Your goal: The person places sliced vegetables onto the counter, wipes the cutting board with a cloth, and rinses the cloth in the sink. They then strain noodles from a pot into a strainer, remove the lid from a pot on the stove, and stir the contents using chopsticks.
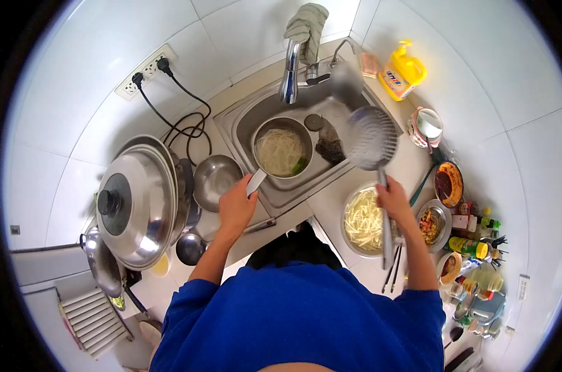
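My left hand (237,204) is closed round the handle of a steel saucepan (256,139), held over the sink. Pale noodles (279,149) in cloudy liquid lie in it, with a bit of green at one side. In my right hand (393,197) is the handle of a perforated skimmer (371,137). The skimmer's round head is slightly blurred and raised above the sink's right edge, apart from the saucepan. Just below it, a steel bowl (345,230) of pale yellow noodle-like strips (364,217) rests on the counter. Black chopsticks (392,273) lie beside that bowl.
A tap (289,80) with a cloth over it rises behind the sink (231,127). On the left are a steel bowl (217,180), a large lidded pot (141,204) and plugged-in cords (197,127). A yellow detergent bottle (403,73), food bowls (449,183) and several condiments crowd the right.
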Tool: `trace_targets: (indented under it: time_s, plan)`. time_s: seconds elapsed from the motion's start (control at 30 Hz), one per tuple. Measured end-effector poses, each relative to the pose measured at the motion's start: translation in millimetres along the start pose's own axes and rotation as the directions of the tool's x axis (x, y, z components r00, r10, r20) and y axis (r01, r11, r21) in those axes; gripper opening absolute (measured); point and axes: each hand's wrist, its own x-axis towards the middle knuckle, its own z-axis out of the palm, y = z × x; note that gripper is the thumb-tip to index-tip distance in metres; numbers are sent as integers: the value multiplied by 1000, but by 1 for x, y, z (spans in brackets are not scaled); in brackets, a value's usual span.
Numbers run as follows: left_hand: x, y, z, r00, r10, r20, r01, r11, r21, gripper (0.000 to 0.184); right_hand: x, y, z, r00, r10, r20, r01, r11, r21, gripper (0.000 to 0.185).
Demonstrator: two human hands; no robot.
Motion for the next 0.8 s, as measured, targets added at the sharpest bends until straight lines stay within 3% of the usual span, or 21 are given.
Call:
trace_targets:
  time_s: [0.1, 0.17, 0.2, 0.27, 0.43, 0.57, 0.8]
  plan:
    - [10, 7, 9, 998, 45, -53, -45, 999, -9, 35, 24, -13, 46, 985, 103, 138, -122, 983, 134, 19]
    - [18, 13, 15, 979, 139, -150, -139, 990, 13, 36, 41, 2, 77, 957, 142, 252, -228, 906, 357, 17]
    - [21, 17, 18, 978, 142, -149, -142, 990, 11, 36, 43, 2, 85, 958, 143, 248, -228, 906, 357, 17]
    - [28, 24, 23, 973, 186, -135, -165, 975, 149, 40, 47, 4, 98, 899, 161, 408, -360, 802, 477, 15]
    - [47, 32, 44, 938, 311, -150, -275, 935, 224, 44, 48, -15, 108, 912, 164, 376, -352, 783, 513, 15]
    - [64, 34, 54, 903, 386, -186, -319, 895, 310, 42, 59, -16, 113, 900, 131, 416, -391, 665, 637, 15]
    - [77, 38, 58, 852, 448, -271, -318, 854, 411, 39, 66, -7, 120, 900, 133, 416, -410, 582, 702, 13]
